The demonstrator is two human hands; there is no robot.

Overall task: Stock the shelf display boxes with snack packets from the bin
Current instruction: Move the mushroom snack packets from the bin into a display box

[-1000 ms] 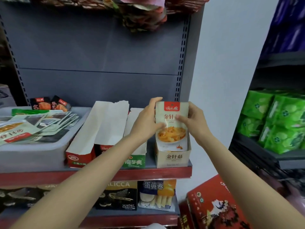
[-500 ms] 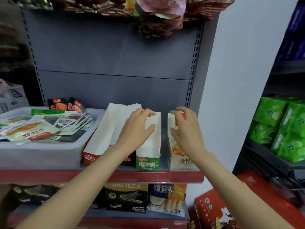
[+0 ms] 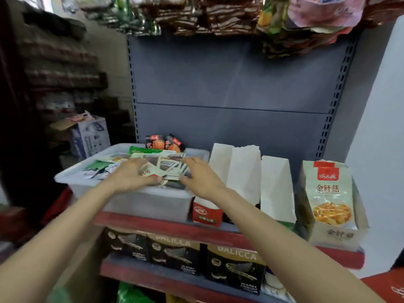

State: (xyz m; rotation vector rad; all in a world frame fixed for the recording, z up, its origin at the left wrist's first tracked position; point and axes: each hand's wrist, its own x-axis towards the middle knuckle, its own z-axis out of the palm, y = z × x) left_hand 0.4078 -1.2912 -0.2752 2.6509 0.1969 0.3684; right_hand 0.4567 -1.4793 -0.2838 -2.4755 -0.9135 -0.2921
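Observation:
A translucent white bin sits on the left of the red-edged shelf and holds several flat snack packets. My left hand lies on top of those packets with its fingers spread. My right hand reaches over the bin's right rim, fingertips touching the packet pile. Right of the bin stand white display boxes with open tops. The rightmost display box holds an upright pale packet with a yellow food picture.
Black wafer boxes fill the shelf below. Bags of snacks hang overhead. A cardboard carton stands in the dim area to the left. A white wall bounds the shelf on the right.
Both hands have left the rightmost display box, where the pale packet now stands alone, and moved left onto the packets in the bin. The view has swung left.

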